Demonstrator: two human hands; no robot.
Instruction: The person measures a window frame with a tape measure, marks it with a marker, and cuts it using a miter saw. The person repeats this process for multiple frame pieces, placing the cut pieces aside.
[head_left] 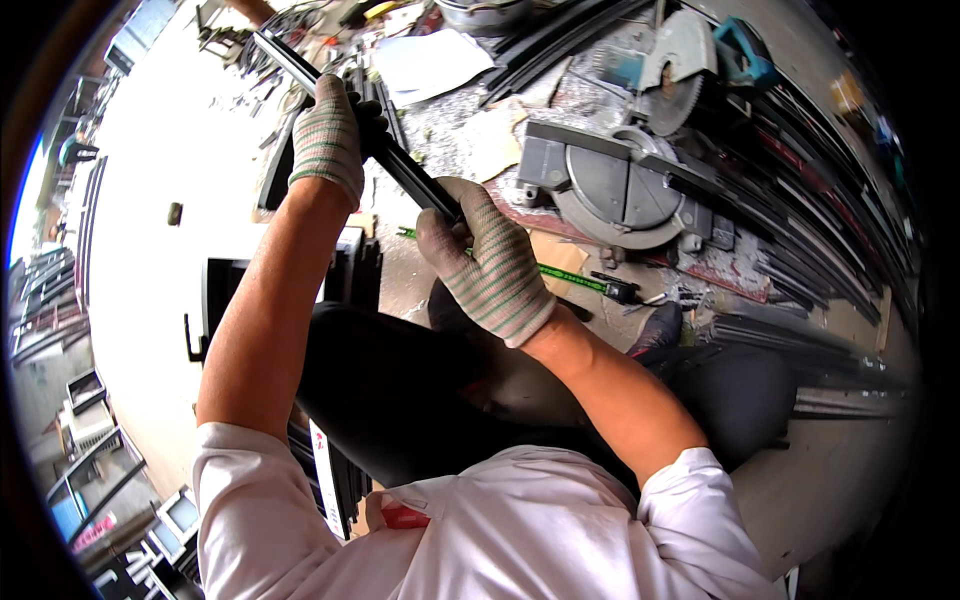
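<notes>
Both my hands wear knitted work gloves with green and pink stripes. A long, slim black profile bar [408, 176] is held slantwise between them, its far end pointing up and left. My left hand [328, 148] wraps round the bar about midway, with the thumb along its top. Closer to me, my right hand [492, 262] grips the near end between thumb and fingers. Some fingers of both hands are hidden. Below the right hand, a green tape measure [573, 278] lies pulled out on the floor, partly covered by that hand.
A mitre saw [618, 190] with a toothed blade [672, 98] and teal handle [742, 52] stands ahead to the right. Dark profiles [800, 215] are stacked beyond it. White paper [432, 66] and metal shavings cover the floor ahead. Black frame pieces [222, 285] stand left of my legs.
</notes>
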